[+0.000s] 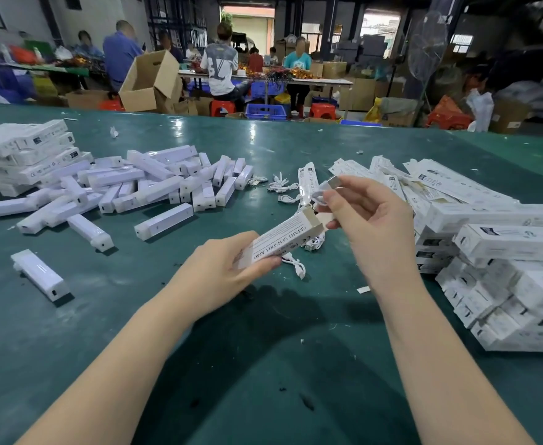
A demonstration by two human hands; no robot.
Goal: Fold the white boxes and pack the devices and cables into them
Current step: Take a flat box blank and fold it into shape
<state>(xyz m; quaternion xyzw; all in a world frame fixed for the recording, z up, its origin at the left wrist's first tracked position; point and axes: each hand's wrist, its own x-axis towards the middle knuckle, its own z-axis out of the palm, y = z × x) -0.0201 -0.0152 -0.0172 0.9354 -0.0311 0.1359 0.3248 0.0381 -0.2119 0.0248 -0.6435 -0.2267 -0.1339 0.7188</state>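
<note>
White box [280, 240], gripped by left hand [222, 271] mid-table; right hand [365, 220] pinches USB cable [323, 189], best fed plug-first into open end.

Beyond the dark green matte table [263, 364], an open brown cardboard carton [150, 80] tilts on other cartons, near red plastic stools [321, 110], a blue plastic crate [266, 111], a standing wire-cage fan [427, 46] and seated workers [220, 67].
</note>
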